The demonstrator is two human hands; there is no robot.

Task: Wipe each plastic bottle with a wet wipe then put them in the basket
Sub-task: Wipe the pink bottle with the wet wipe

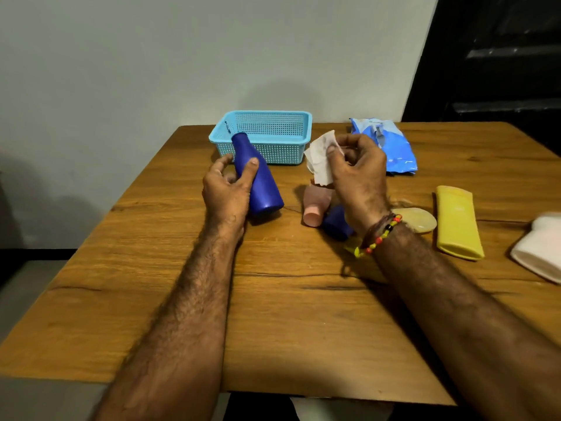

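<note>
The dark blue bottle (258, 174) is what I'm working on: it sits in my left hand (226, 191), lifted off the wooden table (182, 299) and tilted, narrow neck pointing up and away toward the near left corner of the light blue mesh basket (267, 135), flat base toward me. My thumb and fingers are curled round its middle. My right hand (355, 171) pinches a crumpled wet wipe (318, 159) between thumb and fingertips, held up just right of the bottle but not touching it.

I judge the wiping of this bottle is the step in hand. To do it well, I'd bring the wipe onto the neck first and draw it down toward the base, turning the bottle in my left hand so every side gets covered, including the strip now hidden under my fingers. I should shift my grip partway, or that band stays unwiped. The wipe is bunched; opening it flatter would give more contact. The plastic looks smooth and could slip once wet, so a firm hold matters.

The basket stands at the far side, and I see nothing in it. A pink bottle (315, 208), a smaller dark blue one (335, 226), a pale yellowish one (420, 221) and a yellow tube (458, 221) lie to the right, waiting. The blue wipes pack (391, 150) lies at far right.
</note>
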